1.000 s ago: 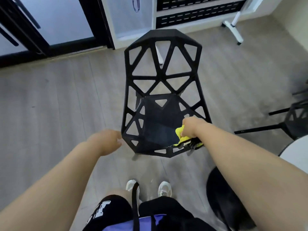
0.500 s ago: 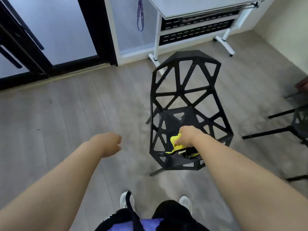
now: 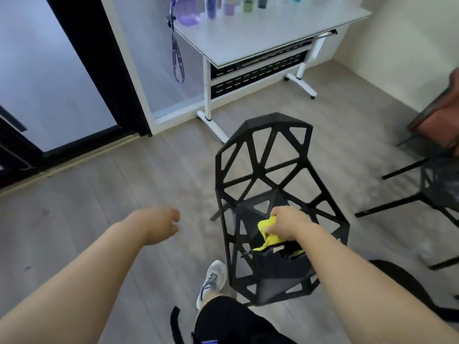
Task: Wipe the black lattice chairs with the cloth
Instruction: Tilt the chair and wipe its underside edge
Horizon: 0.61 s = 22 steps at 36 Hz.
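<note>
A pale wood-plank floor [image 3: 99, 194] is filling most of the view, with a dark-framed glass door [image 3: 49, 70] standing along its far left side. Beside the door a white table [image 3: 260, 33] is standing on white legs, carrying a row of pastel bottles [image 3: 228, 6] along its far edge. The black lattice chair [image 3: 273, 284] is sitting on the floor in front of the table, right of centre, its open triangular back facing away from the person and its seat lying just ahead of the person's legs. A second black chair [image 3: 437, 184] is showing partly at the right edge, well apart from the first. Both bare forearms are reaching forward from the bottom of the frame. The right hand [image 3: 288, 223] is hovering over the seat of the lattice chair, its fingers curling tightly round a bunched yellow cloth [image 3: 267, 225], and the loose end of the cloth is hanging down toward the front of the seat; whether the cloth is pressing on the seat surface I cannot tell. The left hand [image 3: 159, 223] is hanging in the air left of the chair, touching nothing, its fingers curling loosely inward and holding nothing. A grey-white shoe [image 3: 213, 276] is resting on the floor just beside the chair's front left corner. A purple lanyard [image 3: 177, 58] is dangling from the table's left end.
</note>
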Each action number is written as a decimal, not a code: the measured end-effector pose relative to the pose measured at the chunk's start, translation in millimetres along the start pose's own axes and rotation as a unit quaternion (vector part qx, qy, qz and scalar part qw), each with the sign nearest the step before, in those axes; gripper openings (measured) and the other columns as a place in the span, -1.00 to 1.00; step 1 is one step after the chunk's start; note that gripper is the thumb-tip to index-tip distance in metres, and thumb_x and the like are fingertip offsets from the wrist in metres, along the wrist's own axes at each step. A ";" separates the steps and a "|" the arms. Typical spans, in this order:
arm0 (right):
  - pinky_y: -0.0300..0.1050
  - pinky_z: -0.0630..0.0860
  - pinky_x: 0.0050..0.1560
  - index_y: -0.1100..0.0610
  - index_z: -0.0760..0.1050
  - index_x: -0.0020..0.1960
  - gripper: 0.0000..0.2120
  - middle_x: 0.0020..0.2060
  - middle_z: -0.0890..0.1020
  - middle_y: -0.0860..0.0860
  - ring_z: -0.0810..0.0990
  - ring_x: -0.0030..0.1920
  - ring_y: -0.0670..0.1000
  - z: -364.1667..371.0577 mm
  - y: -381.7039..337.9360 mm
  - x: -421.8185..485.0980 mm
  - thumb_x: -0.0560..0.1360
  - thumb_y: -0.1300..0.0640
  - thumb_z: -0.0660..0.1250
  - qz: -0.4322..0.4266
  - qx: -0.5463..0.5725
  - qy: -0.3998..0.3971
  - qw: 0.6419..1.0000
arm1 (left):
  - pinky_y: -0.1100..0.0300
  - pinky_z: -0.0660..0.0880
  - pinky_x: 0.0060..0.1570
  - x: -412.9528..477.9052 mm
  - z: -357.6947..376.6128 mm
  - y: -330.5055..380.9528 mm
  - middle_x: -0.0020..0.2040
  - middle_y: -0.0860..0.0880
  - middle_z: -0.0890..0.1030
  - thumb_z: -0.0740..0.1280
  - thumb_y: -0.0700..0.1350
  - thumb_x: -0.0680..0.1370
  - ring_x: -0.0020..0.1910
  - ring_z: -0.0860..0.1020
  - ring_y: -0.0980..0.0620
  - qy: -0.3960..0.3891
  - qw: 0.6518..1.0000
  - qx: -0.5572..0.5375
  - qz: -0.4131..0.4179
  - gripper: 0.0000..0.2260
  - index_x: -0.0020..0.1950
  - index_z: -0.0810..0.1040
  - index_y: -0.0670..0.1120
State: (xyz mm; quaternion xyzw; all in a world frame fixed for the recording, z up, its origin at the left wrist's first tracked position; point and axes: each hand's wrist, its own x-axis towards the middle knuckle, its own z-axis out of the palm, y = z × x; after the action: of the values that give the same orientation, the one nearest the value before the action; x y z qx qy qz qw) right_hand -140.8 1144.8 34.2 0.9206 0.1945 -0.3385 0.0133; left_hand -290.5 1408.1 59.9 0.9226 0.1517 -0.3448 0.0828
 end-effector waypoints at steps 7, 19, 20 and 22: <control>-0.07 0.43 -0.03 0.05 0.44 0.20 -0.60 0.11 0.53 0.03 0.52 0.08 0.08 -39.2 -2.3 61.8 0.43 -0.10 0.32 0.038 0.067 0.009 0.997 | 0.11 0.40 0.20 68.8 -69.7 -17.9 0.30 -0.01 0.45 0.12 0.07 0.61 0.24 0.45 -0.03 -0.024 0.999 0.046 0.001 -0.66 0.37 0.36 0.04; -0.10 0.36 -0.09 0.01 0.47 0.19 -0.60 0.10 0.54 0.00 0.50 0.06 0.05 -88.9 -19.0 108.2 0.45 -0.18 0.27 0.079 0.152 0.054 0.984 | 0.08 0.42 0.18 182.8 -160.0 9.3 0.27 0.01 0.49 0.10 0.02 0.62 0.23 0.45 -0.03 0.009 0.993 0.058 0.107 -0.68 0.37 0.37 0.05; -0.09 0.34 -0.09 0.01 0.47 0.20 -0.59 0.12 0.53 0.01 0.50 0.09 0.06 -90.9 -23.9 112.0 0.45 -0.19 0.26 0.082 0.159 0.058 0.982 | 0.08 0.41 0.19 192.0 -167.5 11.9 0.29 0.02 0.47 0.10 0.00 0.62 0.24 0.45 -0.02 0.014 0.990 0.061 0.123 -0.68 0.37 0.37 0.04; -0.07 0.33 -0.04 0.01 0.44 0.25 -0.56 0.16 0.50 0.01 0.49 0.16 0.07 -95.5 -35.9 119.4 0.47 -0.21 0.26 0.086 0.172 0.060 0.980 | 0.07 0.40 0.21 212.6 -182.9 16.1 0.31 0.01 0.45 0.10 -0.02 0.62 0.25 0.44 -0.03 0.032 0.985 0.067 0.156 -0.68 0.37 0.36 0.04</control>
State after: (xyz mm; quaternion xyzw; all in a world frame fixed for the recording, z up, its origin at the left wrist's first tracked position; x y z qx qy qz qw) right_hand -12.0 1234.5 36.6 0.9411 0.0540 -0.3085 -0.1276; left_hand -21.0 1487.4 57.0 0.9489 -0.0145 -0.3078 0.0685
